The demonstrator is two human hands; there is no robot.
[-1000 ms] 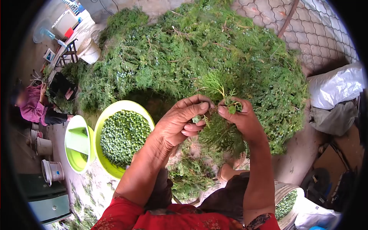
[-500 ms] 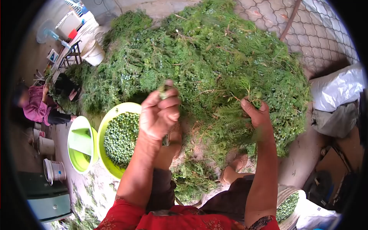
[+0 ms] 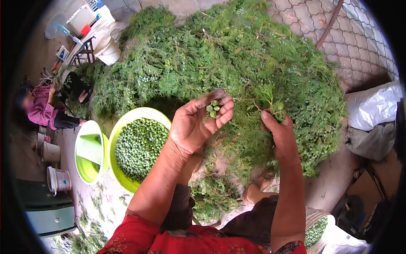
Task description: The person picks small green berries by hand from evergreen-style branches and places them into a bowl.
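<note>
Left hand cupped upward (right hand pinching).

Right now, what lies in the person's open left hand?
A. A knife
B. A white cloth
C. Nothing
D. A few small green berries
D: the left hand is turned palm up, with a few small green berries resting on its fingers, above the yellow-green bowl.
</note>
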